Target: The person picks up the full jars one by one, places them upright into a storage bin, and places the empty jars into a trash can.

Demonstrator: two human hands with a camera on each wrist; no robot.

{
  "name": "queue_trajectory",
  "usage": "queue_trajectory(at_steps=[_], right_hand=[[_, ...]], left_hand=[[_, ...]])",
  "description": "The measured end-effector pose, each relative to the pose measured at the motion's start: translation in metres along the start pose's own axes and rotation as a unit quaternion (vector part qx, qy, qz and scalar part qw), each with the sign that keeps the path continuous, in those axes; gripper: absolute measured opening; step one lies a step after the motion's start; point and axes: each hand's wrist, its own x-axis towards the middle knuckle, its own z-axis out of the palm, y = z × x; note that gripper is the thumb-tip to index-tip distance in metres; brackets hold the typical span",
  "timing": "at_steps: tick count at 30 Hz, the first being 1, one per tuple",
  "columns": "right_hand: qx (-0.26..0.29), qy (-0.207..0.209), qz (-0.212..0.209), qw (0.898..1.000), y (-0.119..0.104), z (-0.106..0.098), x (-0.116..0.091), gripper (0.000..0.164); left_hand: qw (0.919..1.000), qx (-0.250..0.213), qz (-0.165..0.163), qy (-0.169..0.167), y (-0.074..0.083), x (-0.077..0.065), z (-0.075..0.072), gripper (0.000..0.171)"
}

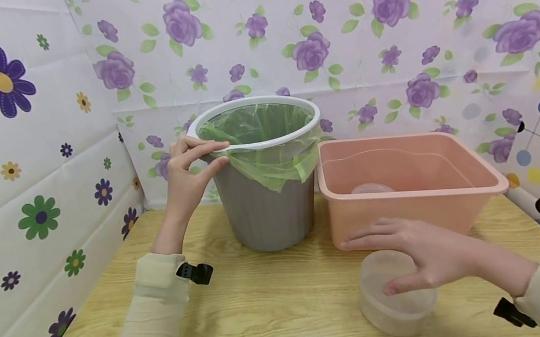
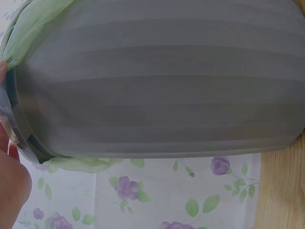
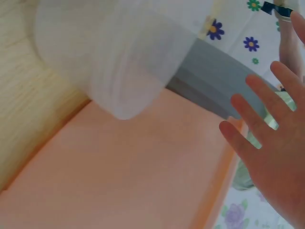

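A grey trash bin [image 1: 268,215] stands at the back, lined with a thin green plastic bag [image 1: 278,170] that folds out over its white rim [image 1: 266,143]. My left hand [image 1: 184,169] pinches the near-left part of that rim, fingers over the top and thumb below. In the left wrist view, the bin's ribbed side [image 2: 167,86] fills most of the picture. Above a round translucent plastic container [image 1: 400,317] on the table, my right hand [image 1: 416,251] hovers with fingers spread. The right wrist view shows the hand [image 3: 281,143] apart from the container [image 3: 114,57].
To the bin's right stands a pink plastic basin [image 1: 400,208], its near wall just behind the container. A translucent rounded piece [image 1: 372,188] lies inside it. Flowered cloth [image 1: 251,33] hangs behind and beside the wooden tabletop [image 1: 258,302].
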Motion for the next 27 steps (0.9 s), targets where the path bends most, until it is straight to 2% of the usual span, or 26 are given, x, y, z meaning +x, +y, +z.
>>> queue_trajectory(at_steps=[8, 14, 20, 27], right_hand=[[0.008, -0.015, 0.017, 1.000, 0.004, 0.017, -0.017, 0.081], [-0.005, -0.024, 0.018, 1.000, 0.007, 0.029, -0.028, 0.080], [-0.005, -0.049, 0.036, 0.998, 0.008, 0.034, -0.034, 0.083], [-0.012, -0.058, 0.024, 0.998, 0.006, 0.037, -0.036, 0.087]], left_hand=[[1.0000, -0.003, 0.001, -0.002, -0.001, 0.001, 0.000, 0.024], [1.0000, -0.005, -0.001, -0.001, -0.001, 0.001, 0.000, 0.024], [1.0000, -0.005, -0.007, 0.001, 0.000, 0.000, 0.000, 0.023], [1.0000, -0.002, -0.009, 0.000, 0.000, 0.000, 0.000, 0.023]])
